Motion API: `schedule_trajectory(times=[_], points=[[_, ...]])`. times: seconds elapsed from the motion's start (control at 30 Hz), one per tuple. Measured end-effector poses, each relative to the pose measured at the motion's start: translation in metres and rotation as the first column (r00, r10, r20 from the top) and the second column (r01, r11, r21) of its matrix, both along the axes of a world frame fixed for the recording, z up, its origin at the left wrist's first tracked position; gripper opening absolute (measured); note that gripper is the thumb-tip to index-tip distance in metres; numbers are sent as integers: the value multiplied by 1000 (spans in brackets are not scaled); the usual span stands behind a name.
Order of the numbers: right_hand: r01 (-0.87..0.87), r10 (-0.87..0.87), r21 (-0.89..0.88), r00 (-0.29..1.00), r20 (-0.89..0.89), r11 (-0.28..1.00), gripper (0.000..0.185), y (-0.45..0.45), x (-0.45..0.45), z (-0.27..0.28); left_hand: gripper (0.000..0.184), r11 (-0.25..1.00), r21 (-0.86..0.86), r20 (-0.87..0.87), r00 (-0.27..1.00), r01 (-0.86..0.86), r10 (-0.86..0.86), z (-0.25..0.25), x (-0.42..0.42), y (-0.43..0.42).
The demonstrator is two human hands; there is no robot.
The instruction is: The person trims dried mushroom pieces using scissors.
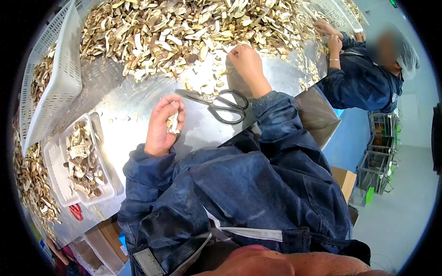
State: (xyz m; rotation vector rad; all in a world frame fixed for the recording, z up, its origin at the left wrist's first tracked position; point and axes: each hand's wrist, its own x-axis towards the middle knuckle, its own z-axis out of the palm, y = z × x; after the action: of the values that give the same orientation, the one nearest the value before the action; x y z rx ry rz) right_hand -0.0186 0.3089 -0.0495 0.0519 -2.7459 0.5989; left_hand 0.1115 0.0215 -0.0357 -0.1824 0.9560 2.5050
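Observation:
My left hand (162,123) is closed around a few pale dried mushroom slices (173,123), held above the metal table near its front edge. At the near edge of a big heap of dried mushroom slices (184,27), my right hand (247,64) has its fingers curled together. Whatever is between those fingers is hidden. Between my two hands lies a pair of black-handled scissors (220,104), blades pointing left toward the heap's edge. Small pale slices (202,83) are scattered on the table just beyond the scissors.
A tall white slotted basket (57,78) stands at the left. Below it are white plastic trays (108,184), one holding mushroom slices, and red scissor handles (75,212). On the right a co-worker (359,76) reaches to the heap, beside another white basket (338,16).

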Motion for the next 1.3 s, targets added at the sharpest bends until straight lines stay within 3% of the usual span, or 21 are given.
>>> schedule_trajectory(times=[0.1, 0.2, 0.5, 0.53, 0.6, 0.83, 0.87, 0.97, 1.03, 1.17, 1.3], points=[[9, -3, -98, 998, 58, 995, 16, 1, 7, 4, 13, 1000, 17, -2, 1000, 6, -6, -2, -1, 1], [-21, 18, -79, 999, -33, 997, 23, 2, 1, 5, 12, 999, 37, -15, 1000, 15, -14, -4, -1, 1], [-52, 51, 30, 998, 31, 998, 23, -8, 3, 10, 9, 999, 33, -17, 1000, 3, -2, -3, -1, 0], [-43, 61, -164, 992, 107, 986, 24, -9, 8, 13, 9, 999, 48, -17, 1000, 9, -8, -4, -1, 0], [28, 119, -522, 962, 246, 852, 25, -12, 20, 23, 10, 999, 52, -18, 1000, 11, -10, -5, -1, 0], [86, 365, -834, 872, 328, 544, 21, -30, 44, 41, 13, 1000, -2, -30, 999, 9, -9, -3, -1, 0], [104, 386, -814, 841, 379, 572, 20, -32, 46, 44, 15, 1000, -4, -32, 999, 5, -5, -3, -1, 0], [-9, 470, -844, 834, 289, 536, 19, -56, 65, 42, 20, 1000, -2, -28, 1000, -5, 4, -1, 0, 4], [-32, 579, -907, 779, 240, 420, 18, -74, 80, 47, 24, 1000, -1, -17, 1000, -21, 21, 2, 0, 6], [71, 631, -962, 742, 227, 262, 14, -101, 100, 55, 29, 1000, 15, -19, 1000, 18, -17, 0, 0, 6], [37, 676, -968, 709, 200, 247, 15, -106, 106, 54, 28, 999, -9, 25, 999, 43, -43, 7, 4, 6]])
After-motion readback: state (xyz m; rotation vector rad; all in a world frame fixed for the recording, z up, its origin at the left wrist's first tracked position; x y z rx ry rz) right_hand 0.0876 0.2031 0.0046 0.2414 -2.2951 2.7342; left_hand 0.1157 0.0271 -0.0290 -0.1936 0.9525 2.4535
